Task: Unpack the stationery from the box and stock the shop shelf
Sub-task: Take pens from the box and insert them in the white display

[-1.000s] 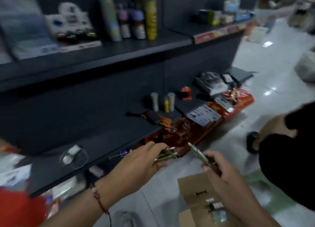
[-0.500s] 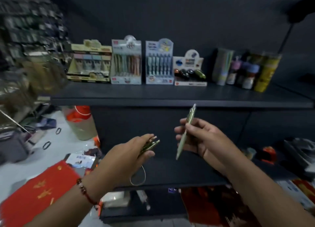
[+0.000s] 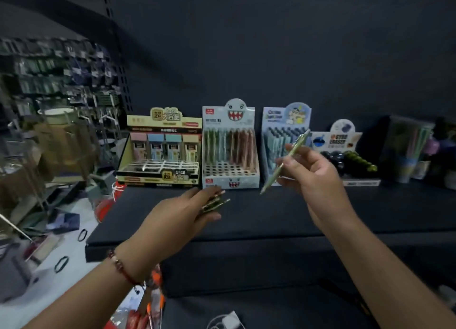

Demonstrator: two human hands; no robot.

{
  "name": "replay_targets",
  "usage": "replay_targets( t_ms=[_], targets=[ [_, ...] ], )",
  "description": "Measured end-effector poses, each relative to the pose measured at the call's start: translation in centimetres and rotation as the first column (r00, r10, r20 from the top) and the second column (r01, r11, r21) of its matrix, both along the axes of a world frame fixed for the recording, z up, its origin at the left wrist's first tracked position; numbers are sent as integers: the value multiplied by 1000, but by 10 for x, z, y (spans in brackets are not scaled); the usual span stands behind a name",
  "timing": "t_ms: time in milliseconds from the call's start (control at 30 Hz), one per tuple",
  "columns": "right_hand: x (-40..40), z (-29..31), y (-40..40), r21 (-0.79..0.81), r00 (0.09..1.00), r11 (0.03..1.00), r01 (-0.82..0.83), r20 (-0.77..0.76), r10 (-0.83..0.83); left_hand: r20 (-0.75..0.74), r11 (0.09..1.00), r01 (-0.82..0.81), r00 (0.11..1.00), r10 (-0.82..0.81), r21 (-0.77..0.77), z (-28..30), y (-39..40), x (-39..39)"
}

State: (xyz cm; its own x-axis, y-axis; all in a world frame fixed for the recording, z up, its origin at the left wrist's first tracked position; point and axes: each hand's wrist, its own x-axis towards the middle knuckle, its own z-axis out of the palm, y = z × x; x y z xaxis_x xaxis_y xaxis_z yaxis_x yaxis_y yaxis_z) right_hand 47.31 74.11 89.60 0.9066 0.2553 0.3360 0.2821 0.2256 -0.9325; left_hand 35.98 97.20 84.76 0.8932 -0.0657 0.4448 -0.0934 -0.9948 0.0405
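Dark shelf [image 3: 271, 217], frame centre, bearing four display boxes. Shark-face pen display box [image 3: 230, 146], centre. Right hand [image 3: 313, 178], centre right, pinching one green pen [image 3: 286, 160] tilted. Left hand [image 3: 182, 215], lower centre, grasping bundle of pens [image 3: 216, 201].

Open shelf [image 3: 271, 217] front, clear for hands; blocked behind by display boxes [image 3: 230, 155] in a row, cups [image 3: 407, 151] at right.
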Motion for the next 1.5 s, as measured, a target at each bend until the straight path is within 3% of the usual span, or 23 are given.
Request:
replay_targets(
  t_ms=[300,567,800,1100,1500],
  targets=[
    [74,-6,111,-8,996,999,50,75,-50,-154,998,-67,986,64,-10,-8,59,59],
    [110,-14,166,5,998,999,51,37,-51,-65,987,-31,998,21,-158,-19,73,65],
    [115,-26,170,116,997,991,60,31,-64,-27,963,-47,999,41,-264,-15,75,69],
    [109,-30,171,36,987,997,69,143,-73,-59,929,-63,997,44,-365,-17,80,72],
    [104,-37,174,68,931,981,181,308,-193,-81,904,-58,996,26,-423,-18,79,68]
  ],
)
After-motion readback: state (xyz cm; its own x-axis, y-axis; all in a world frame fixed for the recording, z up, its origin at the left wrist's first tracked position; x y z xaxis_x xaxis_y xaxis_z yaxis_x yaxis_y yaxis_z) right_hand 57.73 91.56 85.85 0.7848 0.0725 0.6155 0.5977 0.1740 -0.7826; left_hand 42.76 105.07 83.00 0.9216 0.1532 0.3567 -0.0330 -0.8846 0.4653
